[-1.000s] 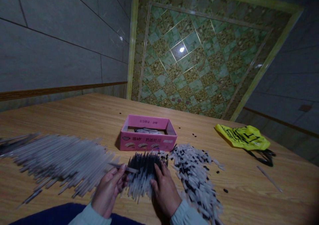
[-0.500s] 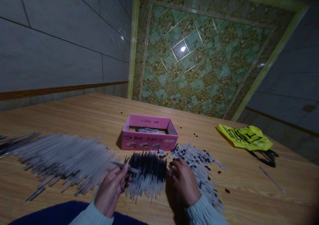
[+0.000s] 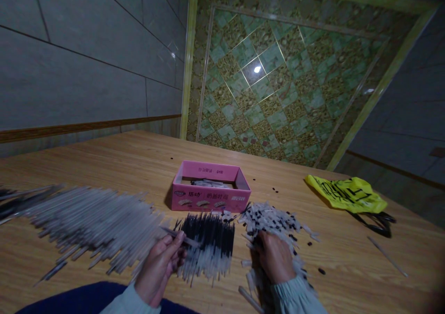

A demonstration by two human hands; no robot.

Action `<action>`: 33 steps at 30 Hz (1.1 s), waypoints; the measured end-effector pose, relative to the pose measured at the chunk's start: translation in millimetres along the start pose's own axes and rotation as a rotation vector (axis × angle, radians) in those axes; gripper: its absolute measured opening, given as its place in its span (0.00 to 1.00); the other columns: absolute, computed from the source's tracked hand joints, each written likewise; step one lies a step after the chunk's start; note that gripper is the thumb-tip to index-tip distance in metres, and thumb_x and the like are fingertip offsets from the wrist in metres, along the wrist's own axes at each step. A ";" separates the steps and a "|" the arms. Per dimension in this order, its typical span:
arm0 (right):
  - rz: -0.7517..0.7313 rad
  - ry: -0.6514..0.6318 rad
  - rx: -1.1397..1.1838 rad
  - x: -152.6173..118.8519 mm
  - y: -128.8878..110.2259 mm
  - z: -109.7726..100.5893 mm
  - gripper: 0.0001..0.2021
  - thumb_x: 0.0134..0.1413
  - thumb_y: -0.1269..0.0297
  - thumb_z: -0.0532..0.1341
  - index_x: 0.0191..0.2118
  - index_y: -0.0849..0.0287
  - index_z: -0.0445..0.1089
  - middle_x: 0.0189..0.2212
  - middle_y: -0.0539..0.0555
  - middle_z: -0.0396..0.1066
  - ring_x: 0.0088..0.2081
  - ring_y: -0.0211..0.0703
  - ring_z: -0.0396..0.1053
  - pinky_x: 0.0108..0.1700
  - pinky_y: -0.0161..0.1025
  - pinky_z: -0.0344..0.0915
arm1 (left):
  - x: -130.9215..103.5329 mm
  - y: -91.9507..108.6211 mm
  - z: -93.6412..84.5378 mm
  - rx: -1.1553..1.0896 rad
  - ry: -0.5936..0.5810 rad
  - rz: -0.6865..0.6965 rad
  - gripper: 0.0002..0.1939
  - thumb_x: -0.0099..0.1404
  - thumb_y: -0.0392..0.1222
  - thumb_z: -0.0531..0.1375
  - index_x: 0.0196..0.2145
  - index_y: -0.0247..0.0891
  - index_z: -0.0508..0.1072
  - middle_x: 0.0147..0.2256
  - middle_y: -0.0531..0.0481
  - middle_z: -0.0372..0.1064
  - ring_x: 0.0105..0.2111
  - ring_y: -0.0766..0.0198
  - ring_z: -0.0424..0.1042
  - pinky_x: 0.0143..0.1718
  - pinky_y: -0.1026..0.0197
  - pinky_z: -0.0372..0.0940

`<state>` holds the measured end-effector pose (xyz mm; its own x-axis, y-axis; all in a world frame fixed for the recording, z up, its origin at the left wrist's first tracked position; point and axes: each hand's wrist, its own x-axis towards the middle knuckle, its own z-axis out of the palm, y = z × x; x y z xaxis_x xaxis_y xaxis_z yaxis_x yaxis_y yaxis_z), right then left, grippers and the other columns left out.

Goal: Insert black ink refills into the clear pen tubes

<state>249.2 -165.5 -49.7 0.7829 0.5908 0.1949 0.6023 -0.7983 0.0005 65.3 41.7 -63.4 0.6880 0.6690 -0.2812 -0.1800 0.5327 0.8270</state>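
My left hand (image 3: 163, 263) pinches a thin, pale tube like a pen barrel (image 3: 189, 241) between thumb and fingers. The tube lies crosswise above a row of slim sticks (image 3: 208, 240), black at the far end and translucent at the near end. My right hand (image 3: 276, 258) is in the heap of small whitish cap-like pieces and black bits (image 3: 269, 216). Its fingers are bent down and drawn together; whatever is between them is hidden. To the left lies a broad pile of translucent tubes (image 3: 97, 226).
An open pink box (image 3: 210, 200) with whitish sticks inside stands behind the row. At the right are a yellow bag with black print (image 3: 347, 193), a black strap (image 3: 375, 223) and a single stick (image 3: 387, 257). Several black bits dot the wooden table (image 3: 132, 154).
My right hand has moved right, from beside the row of sticks into the heap of small pieces. The left hand still holds the tube in nearly the same place.
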 end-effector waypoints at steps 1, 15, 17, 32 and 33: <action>-0.005 0.012 0.020 -0.9 -0.5 -1.0 0.11 0.46 0.76 0.56 0.34 0.59 0.71 0.33 0.58 0.74 0.39 0.50 0.70 0.35 0.38 0.55 | -0.4 0.5 0.6 0.000 -0.005 -0.001 0.17 0.45 0.45 0.70 0.28 0.34 0.69 0.21 0.55 0.69 0.20 0.70 0.69 0.19 0.70 0.63; 0.003 0.001 1.598 -29.0 -71.9 23.7 0.11 0.42 0.62 0.66 0.34 0.61 0.71 0.26 0.52 0.70 0.29 0.42 0.66 0.32 0.36 0.61 | -4.9 0.3 8.0 0.164 -0.102 0.063 0.19 0.48 0.48 0.68 0.32 0.36 0.68 0.30 0.44 0.77 0.28 0.57 0.76 0.28 0.61 0.69; 0.009 -0.010 1.626 -30.4 -75.6 24.1 0.11 0.39 0.63 0.67 0.32 0.61 0.72 0.25 0.52 0.70 0.28 0.41 0.65 0.31 0.36 0.61 | -4.9 0.4 7.6 0.158 -0.086 0.071 0.19 0.47 0.48 0.68 0.33 0.35 0.69 0.30 0.43 0.77 0.28 0.57 0.76 0.28 0.61 0.69; 0.035 -0.011 1.618 -38.9 -88.2 21.2 0.11 0.42 0.59 0.66 0.31 0.60 0.72 0.23 0.51 0.69 0.26 0.41 0.67 0.29 0.35 0.64 | -7.5 -5.5 10.5 0.116 -0.075 0.021 0.20 0.44 0.45 0.70 0.32 0.35 0.69 0.28 0.44 0.77 0.28 0.57 0.77 0.28 0.61 0.70; 0.028 -0.007 1.622 -39.2 -88.7 21.3 0.11 0.42 0.58 0.66 0.31 0.60 0.71 0.22 0.50 0.69 0.25 0.41 0.67 0.28 0.35 0.64 | -7.0 -6.5 10.1 0.120 -0.074 0.023 0.20 0.44 0.45 0.70 0.31 0.35 0.69 0.27 0.44 0.77 0.28 0.57 0.77 0.28 0.61 0.70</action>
<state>168.4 -115.4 -78.3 0.7936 0.5834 0.1730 0.1081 0.1447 -0.9836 68.8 28.3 -61.8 0.7355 0.6380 -0.2280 -0.1140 0.4482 0.8866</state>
